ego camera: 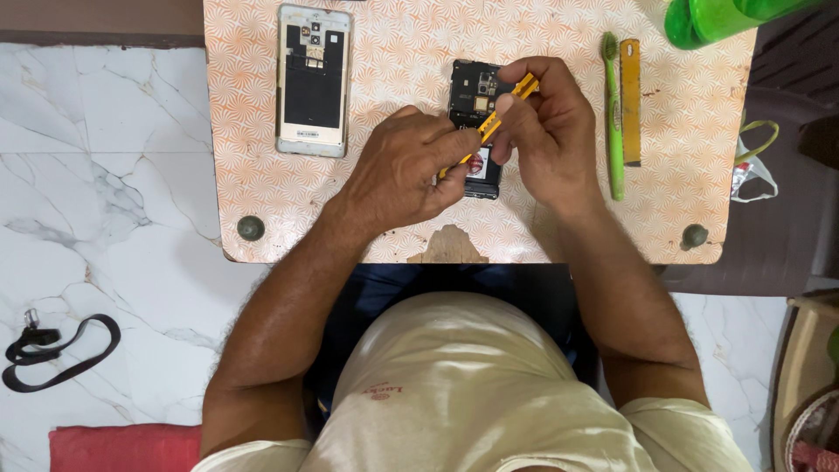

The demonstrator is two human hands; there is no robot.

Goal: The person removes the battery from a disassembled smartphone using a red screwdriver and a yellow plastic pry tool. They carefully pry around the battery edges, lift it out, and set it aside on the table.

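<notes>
Two hands over an opened black phone (pixel 476 105) mid-table, I note left hand (pixel 406 166) and right hand (pixel 546 122) both pinching a yellow tool (pixel 524 87) above it, detached back cover (pixel 313 79) far left, green toothbrush (pixel 613 122) right.

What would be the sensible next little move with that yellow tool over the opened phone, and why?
Probably lower the tip of the yellow tool onto the opened phone body. Both the left hand and right hand pinch the tool, slanted above the exposed black board. The back cover already lies apart on the small table.
</notes>
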